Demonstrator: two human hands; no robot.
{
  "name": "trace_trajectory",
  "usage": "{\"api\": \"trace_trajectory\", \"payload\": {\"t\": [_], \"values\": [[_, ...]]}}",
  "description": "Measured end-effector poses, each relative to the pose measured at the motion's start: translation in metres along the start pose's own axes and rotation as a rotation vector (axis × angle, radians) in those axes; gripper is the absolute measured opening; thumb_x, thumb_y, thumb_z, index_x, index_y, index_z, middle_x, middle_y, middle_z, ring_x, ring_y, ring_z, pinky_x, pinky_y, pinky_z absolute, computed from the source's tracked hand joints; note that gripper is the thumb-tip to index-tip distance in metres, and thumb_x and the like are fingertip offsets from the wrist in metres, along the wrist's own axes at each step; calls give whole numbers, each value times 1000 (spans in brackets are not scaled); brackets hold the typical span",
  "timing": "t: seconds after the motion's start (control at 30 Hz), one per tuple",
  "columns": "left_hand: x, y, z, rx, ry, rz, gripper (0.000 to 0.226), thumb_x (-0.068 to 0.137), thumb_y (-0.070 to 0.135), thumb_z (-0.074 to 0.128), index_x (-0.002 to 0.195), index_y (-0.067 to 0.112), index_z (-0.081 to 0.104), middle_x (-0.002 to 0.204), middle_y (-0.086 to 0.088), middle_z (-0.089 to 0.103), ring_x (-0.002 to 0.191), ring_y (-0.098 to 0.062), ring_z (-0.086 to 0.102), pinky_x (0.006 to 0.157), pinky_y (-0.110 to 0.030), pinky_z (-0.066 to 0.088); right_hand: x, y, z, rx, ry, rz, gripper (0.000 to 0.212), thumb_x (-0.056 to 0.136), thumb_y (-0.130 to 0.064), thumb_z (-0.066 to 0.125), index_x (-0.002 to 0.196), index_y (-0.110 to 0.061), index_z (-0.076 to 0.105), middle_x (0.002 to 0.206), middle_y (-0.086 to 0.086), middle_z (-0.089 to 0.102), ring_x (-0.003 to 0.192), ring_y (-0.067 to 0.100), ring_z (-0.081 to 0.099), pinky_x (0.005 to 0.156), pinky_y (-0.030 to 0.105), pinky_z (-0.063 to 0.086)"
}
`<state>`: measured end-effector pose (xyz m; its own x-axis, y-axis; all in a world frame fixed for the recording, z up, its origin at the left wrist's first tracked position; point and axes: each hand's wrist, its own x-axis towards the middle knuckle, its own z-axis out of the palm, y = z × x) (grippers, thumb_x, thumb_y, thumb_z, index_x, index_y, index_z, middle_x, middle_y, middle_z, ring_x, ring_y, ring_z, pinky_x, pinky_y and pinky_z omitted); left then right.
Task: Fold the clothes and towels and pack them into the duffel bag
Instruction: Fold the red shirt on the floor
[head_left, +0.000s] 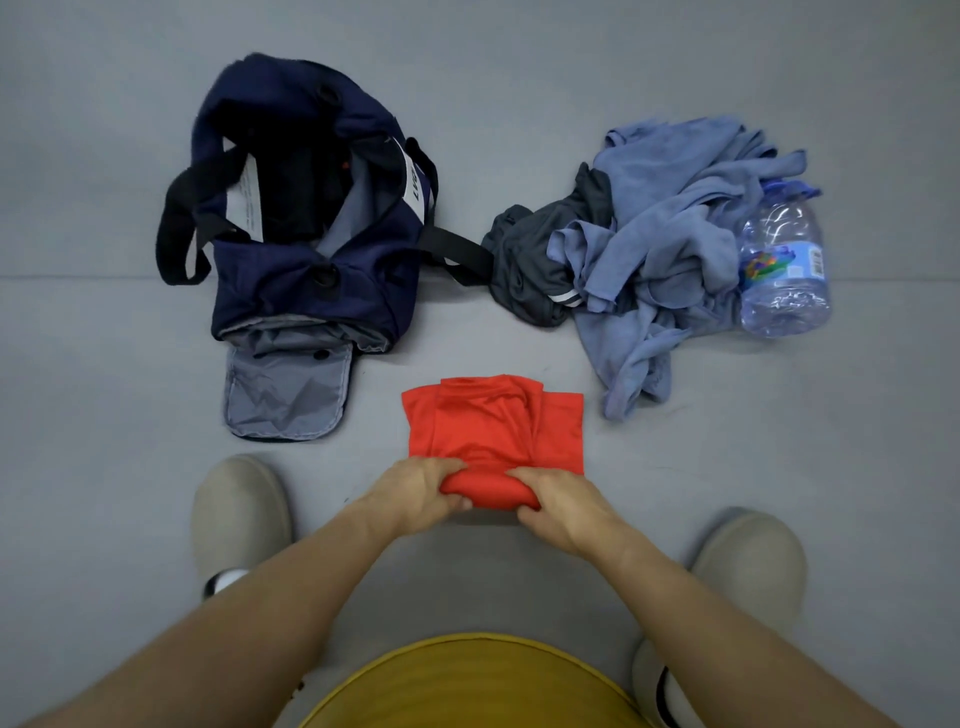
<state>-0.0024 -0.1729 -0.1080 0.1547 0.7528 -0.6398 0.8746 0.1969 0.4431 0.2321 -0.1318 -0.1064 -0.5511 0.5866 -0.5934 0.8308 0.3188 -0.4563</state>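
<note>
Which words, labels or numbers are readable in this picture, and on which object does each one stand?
"LV", further letters hidden: white strip on the duffel bag.
Paper tag inside the bag: print too blurred to read.
Label on the water bottle: barcode, text too small to read.

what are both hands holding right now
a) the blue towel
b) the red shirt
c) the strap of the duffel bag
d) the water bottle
b: the left hand and the right hand both grip the near edge of the folded red shirt, fingers curled round the cloth.
</note>
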Motion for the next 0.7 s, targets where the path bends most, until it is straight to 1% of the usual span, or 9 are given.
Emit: {"api": "trace_trajectory", "payload": {"t": [0.1, 0.17, 0.27, 0.33, 0.4, 0.47, 0.53, 0.63, 0.7], "values": [[4, -1, -9, -166, -10, -133, 56, 82, 54, 72, 131, 30, 60, 120, -2, 68, 111, -24, 62, 89, -25, 43, 3, 1, -10, 54, 20, 85, 51, 90, -40, 57, 140, -35, 49, 129, 8, 66, 115, 33, 61, 93, 36, 50], [9, -3, -16, -269, 16, -196, 60, 77, 62, 72, 127, 31, 60, 117, -1, 68, 107, -22, 63, 90, -28, 46, 7, 4, -15, 54, 42, 142, 48, 91, -47, 57, 137, -34, 49, 125, 9, 67, 113, 35, 62, 91, 37, 50], [16, -1, -24, -311, 80, -253, 64, 79, 64, 72, 130, 30, 58, 121, -1, 66, 110, -22, 62, 95, -31, 47, 11, 7, -19, -25, 119, 200, 48, 95, -53, 53, 137, -29, 47, 124, 8, 66, 112, 34, 61, 90, 38, 48], [22, 2, -27, -267, 139, -272, 63, 80, 66, 69, 130, 30, 58, 121, -3, 66, 111, -25, 62, 94, -34, 48, 10, 9, -18, -116, 298, 154, 51, 95, -50, 56, 139, -25, 49, 131, 5, 61, 119, 30, 58, 97, 40, 46], [28, 4, -28, -204, 186, -285, 63, 79, 72, 65, 127, 32, 58, 118, -5, 68, 109, -28, 63, 93, -37, 50, 10, 9, -9, -235, 466, 44, 59, 89, -43, 65, 142, -21, 52, 143, 7, 54, 133, 31, 49, 109, 48, 40], [34, 3, -25, -139, 223, -298, 63, 79, 74, 62, 125, 32, 58, 116, -6, 69, 108, -29, 64, 91, -37, 50, 11, 7, 8, -316, 505, -82, 66, 86, -41, 65, 146, -20, 48, 154, 9, 44, 145, 32, 36, 116, 57, 28], [36, 4, -21, -91, 271, -312, 63, 80, 74, 60, 125, 30, 59, 116, -4, 68, 109, -28, 63, 92, -37, 49, 12, 2, 24, -342, 461, -131, 75, 84, -44, 67, 151, -18, 42, 159, 8, 37, 149, 29, 29, 118, 57, 19], [33, 4, -12, 79, 469, -226, 58, 84, 67, 62, 125, 26, 61, 121, -3, 62, 114, -29, 55, 97, -43, 45, 16, 1, 38, -330, 383, -73, 96, 79, -51, 73, 157, -17, 29, 162, 8, 31, 150, 28, 27, 120, 53, 21], [29, 5, -3, 216, 655, 29, 43, 87, 48, 67, 122, 23, 64, 124, -4, 60, 118, -32, 53, 98, -46, 43, 20, 4, 41, -313, 355, -44, 105, 74, -52, 77, 158, -17, 25, 162, 7, 31, 149, 27, 31, 119, 52, 30]]}}
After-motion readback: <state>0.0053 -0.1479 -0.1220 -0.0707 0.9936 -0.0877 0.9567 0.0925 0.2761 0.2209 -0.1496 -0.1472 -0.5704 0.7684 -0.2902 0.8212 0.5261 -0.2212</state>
